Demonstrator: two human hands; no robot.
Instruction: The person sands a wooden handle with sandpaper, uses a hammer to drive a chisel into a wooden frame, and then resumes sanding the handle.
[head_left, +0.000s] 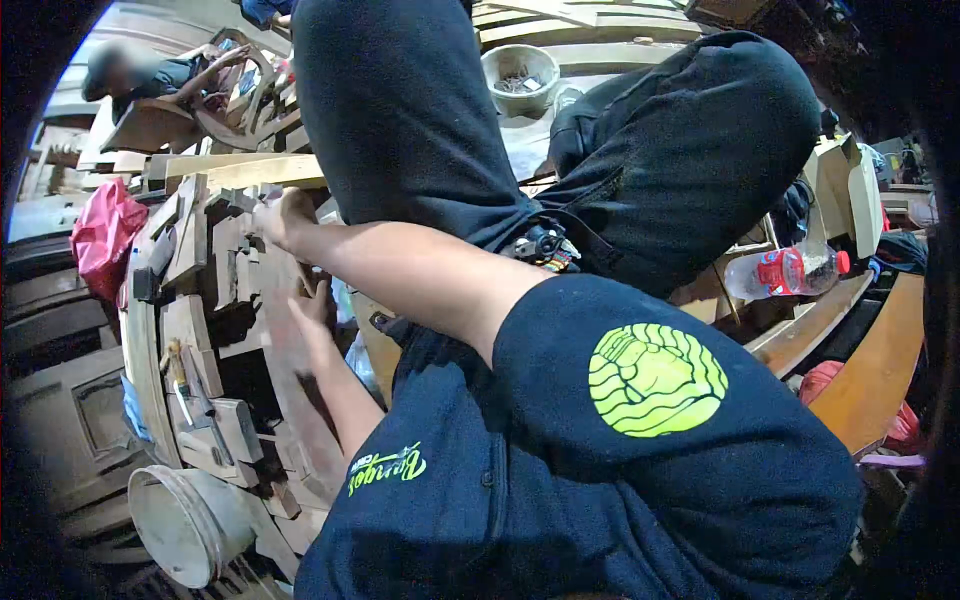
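Observation:
My right hand [286, 222] reaches across to the left, its fingers curled at the upper end of a long reddish-brown wooden board [290, 375]. Small dark wooden pieces [232, 203] lie right by its fingertips; what the hand grips is too blurred to make out. Lower down, my left hand [314, 306] is closed at the edge of the same board, thumb raised. Beside the board, a hammer-like tool [210, 410] and a yellow-handled tool [177, 372] lie on wooden blocks [193, 335].
A white bucket [190, 525] stands at lower left, near a pink plastic bag [105, 238] farther up. Between my legs is a pail [520, 80] of small dark pieces. A water bottle [785, 272] lies at right. Another person [150, 85] sits at upper left among wooden parts.

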